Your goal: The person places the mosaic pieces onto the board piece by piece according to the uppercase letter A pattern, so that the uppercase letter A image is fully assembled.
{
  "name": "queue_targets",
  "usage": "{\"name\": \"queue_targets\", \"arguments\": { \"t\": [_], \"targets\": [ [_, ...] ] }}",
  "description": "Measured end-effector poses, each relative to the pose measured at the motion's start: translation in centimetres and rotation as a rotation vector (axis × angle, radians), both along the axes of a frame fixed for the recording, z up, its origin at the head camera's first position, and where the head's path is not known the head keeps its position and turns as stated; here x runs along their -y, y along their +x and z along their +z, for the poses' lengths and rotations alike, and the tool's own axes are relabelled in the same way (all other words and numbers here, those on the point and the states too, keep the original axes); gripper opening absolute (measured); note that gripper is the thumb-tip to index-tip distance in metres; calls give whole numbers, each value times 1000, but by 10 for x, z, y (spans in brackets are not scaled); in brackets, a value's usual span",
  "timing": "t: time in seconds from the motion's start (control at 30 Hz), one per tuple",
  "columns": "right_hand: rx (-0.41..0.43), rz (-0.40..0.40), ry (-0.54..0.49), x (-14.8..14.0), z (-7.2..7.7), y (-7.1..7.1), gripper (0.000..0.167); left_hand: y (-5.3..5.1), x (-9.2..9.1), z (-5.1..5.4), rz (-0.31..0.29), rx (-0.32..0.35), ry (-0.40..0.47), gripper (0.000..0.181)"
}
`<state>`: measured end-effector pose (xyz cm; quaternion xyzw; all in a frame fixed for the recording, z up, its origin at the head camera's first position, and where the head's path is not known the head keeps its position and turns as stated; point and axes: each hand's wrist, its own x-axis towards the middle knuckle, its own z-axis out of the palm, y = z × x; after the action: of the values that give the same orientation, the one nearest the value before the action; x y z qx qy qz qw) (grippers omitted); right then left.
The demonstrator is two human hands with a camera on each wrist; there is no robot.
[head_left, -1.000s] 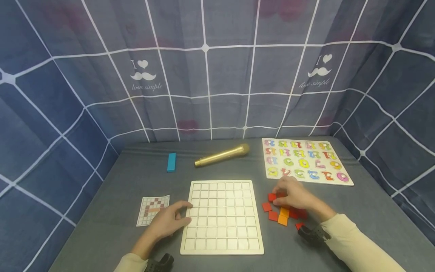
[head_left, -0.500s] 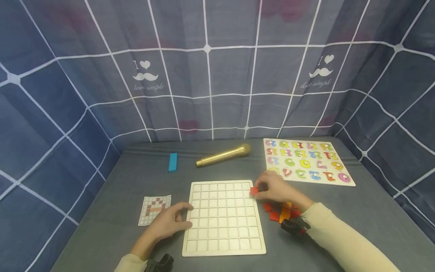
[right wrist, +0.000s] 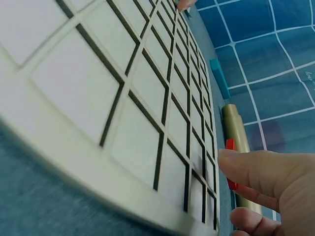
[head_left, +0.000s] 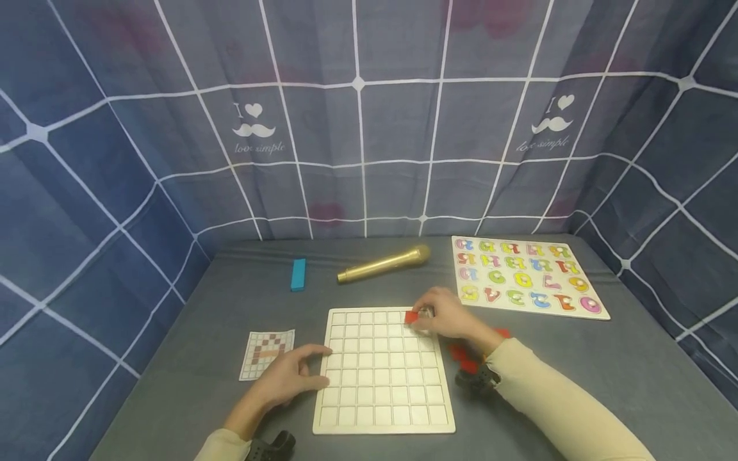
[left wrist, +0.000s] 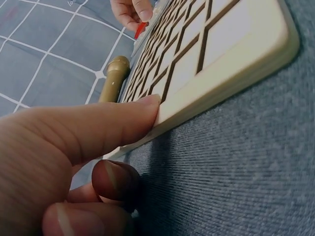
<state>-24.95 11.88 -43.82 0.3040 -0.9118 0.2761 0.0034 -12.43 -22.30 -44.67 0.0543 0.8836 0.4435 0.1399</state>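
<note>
Zero tiles lie in any cell I can make out on the board point(head_left: 375, 362), which sits at the lower centre of the frame, so I judge the filling barely begun, if begun at all. A few cells in its upper right corner are hidden behind my right hand point(head_left: 446, 315), and I can't vouch for those.

That hand pinches one red tile point(head_left: 411, 317) between thumb and fingers, the gap closed down to the tile itself. In the head view the tile shows over the top row, toward the right; whether it touches the board, I can't tell. My left hand point(head_left: 291, 378) is at the board's left edge, thumb and forefinger spread well apart and touching the rim, the other fingers bent beneath; it seems to be steadying rather than gripping.

Much looks left to do. Loose tiles point(head_left: 468, 367), mostly red, lie right of the board, partly behind my right forearm, so I can't count them. The card point(head_left: 265, 354) at the lower left, partly behind my left hand, shows dark red and orange squares on a grid; I take it as the pattern to copy, and none of it shows on the board. The mic point(head_left: 386, 264) and blue block point(head_left: 298, 275), mid-frame, look to have no part in this.
</note>
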Motion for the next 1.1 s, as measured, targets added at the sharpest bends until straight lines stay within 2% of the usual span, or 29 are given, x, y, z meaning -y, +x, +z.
{"name": "queue_targets", "arguments": {
  "t": [0.27, 0.47, 0.7, 1.1],
  "targets": [
    [64, -15, 68, 22, 3, -5, 29, 1, 1, -2, -16, 7, 32, 58],
    [56, 8, 65, 39, 6, -7, 30, 1, 1, -3, -26, 21, 54, 57],
    [114, -1, 52, 52, 6, -6, 27, 1, -1, -3, -17, 32, 63, 58],
    [152, -19, 72, 60, 5, -11, 31, 3, -4, 2, -9, 9, 6, 56]
  ]
}}
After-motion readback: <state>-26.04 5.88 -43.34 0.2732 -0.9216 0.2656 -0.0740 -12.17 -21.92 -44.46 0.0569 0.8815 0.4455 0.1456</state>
